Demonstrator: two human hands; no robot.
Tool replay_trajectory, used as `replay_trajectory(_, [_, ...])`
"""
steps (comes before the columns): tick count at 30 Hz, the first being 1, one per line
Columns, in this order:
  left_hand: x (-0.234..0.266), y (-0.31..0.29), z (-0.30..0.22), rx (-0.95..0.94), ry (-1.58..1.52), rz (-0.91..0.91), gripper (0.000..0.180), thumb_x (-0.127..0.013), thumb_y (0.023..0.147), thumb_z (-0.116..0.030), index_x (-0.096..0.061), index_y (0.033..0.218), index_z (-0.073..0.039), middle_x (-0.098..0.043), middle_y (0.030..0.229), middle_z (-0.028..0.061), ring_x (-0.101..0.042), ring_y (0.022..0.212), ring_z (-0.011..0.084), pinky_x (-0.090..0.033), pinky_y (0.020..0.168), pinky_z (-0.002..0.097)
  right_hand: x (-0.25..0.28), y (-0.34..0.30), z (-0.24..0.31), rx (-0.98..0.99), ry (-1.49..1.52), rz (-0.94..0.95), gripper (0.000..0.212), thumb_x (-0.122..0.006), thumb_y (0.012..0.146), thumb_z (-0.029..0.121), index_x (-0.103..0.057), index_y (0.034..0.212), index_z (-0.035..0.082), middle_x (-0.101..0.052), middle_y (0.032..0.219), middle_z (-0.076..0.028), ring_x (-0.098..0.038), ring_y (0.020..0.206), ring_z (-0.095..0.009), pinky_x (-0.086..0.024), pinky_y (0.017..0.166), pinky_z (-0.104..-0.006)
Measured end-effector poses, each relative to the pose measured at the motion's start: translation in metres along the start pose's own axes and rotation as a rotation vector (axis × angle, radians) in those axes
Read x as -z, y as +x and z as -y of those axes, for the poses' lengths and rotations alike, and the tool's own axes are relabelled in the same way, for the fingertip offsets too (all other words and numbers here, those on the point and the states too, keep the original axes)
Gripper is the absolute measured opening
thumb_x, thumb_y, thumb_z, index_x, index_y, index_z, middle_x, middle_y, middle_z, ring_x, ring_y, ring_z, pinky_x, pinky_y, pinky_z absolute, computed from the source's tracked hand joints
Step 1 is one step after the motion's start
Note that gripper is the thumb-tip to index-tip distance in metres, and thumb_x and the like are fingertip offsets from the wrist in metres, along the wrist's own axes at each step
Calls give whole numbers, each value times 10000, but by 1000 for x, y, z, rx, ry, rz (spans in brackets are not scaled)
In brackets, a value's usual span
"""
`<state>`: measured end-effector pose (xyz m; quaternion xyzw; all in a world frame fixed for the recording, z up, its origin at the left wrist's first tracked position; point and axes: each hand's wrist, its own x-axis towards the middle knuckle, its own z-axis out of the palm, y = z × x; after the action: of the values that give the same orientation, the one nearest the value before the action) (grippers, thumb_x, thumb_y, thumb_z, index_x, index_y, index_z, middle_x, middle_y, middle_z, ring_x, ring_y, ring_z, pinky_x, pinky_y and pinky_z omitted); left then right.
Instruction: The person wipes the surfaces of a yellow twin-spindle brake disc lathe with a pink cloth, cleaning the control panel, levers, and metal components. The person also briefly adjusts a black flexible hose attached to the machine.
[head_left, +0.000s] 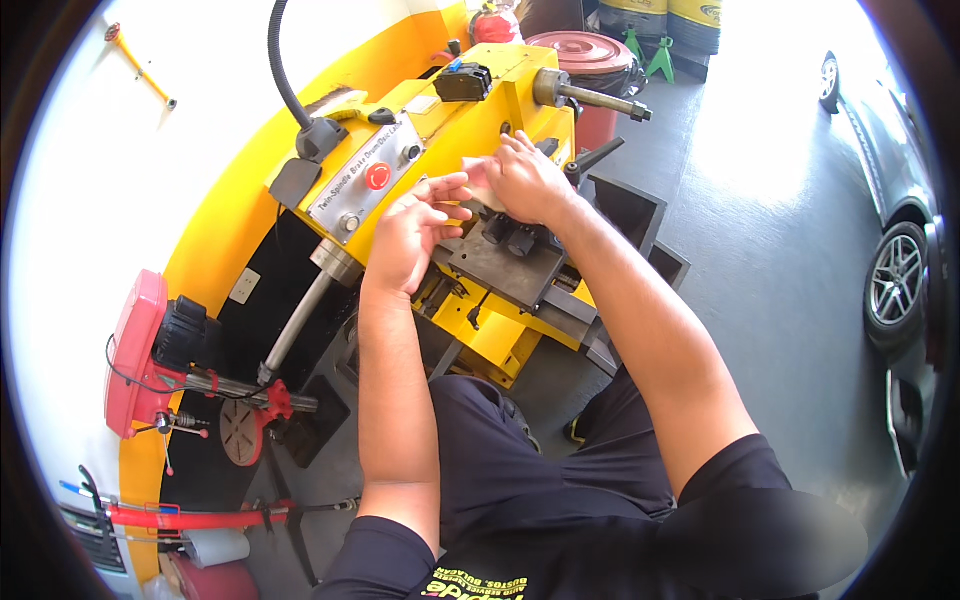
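Observation:
Both my hands are raised in front of a yellow brake lathe (455, 130), above its dark metal carriage (505, 272). My left hand (412, 232) is turned palm inward with its fingers apart and slightly bent, and nothing shows in it. Close to its fingertips, my right hand (535, 182) is bent over, back upward, with its fingers toward the lathe body. Something small and pale shows under the right hand, too unclear to name. Left of my hands, the control panel (365, 180) carries a red stop button (377, 176).
A spindle shaft (605, 102) juts out at the upper right, a black lever (600, 155) below it. Dark trays (630, 210) flank the carriage. At left stands a red drill press (140, 350). A red lidded bin (585, 52) is behind; a car (895, 250) is at right.

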<state>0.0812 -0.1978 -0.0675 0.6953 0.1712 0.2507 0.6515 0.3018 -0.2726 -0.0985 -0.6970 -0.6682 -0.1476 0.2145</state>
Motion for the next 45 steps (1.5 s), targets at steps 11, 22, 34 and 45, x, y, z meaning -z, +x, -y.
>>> replay_trajectory(11, [2,-11,-17,-8,-541,259,686,-500,981,-404,-595,1465,73,-715,1291,152,-662,1099,239,-506,970,381,-5,-12,16,-157,-138,-123,324,-617,1007,300,-754,1180,64,-561,1534,-240,-488,1484,-432,-406,1192,-619])
replay_trajectory(22, [-33,-56,-28,-229,-125,139,1026,-277,1039,-800,-526,1538,61,-599,1538,201,-552,1416,289,-383,1135,420,48,-59,68,-596,391,-579,386,-704,1027,361,-666,1265,59,-663,1129,-157,-704,1050,-345,-570,888,-457])
replay_trajectory(34, [-66,-80,-22,-522,704,-15,1137,-748,758,-213,-176,1712,26,-205,1786,233,-151,1674,353,-107,1337,459,42,-101,82,-102,1904,-686,440,-662,1056,379,-594,1372,80,-706,1294,-139,-685,1215,-324,-593,999,-484])
replay_trajectory(45, [-79,-97,-43,-593,943,-50,1308,-785,833,-721,-184,1687,65,-195,1736,345,-198,1620,495,-139,1303,564,60,-106,87,-471,2399,-678,474,-493,1099,441,-662,1322,58,-721,1314,-178,-692,1192,-374,-558,1043,-531])
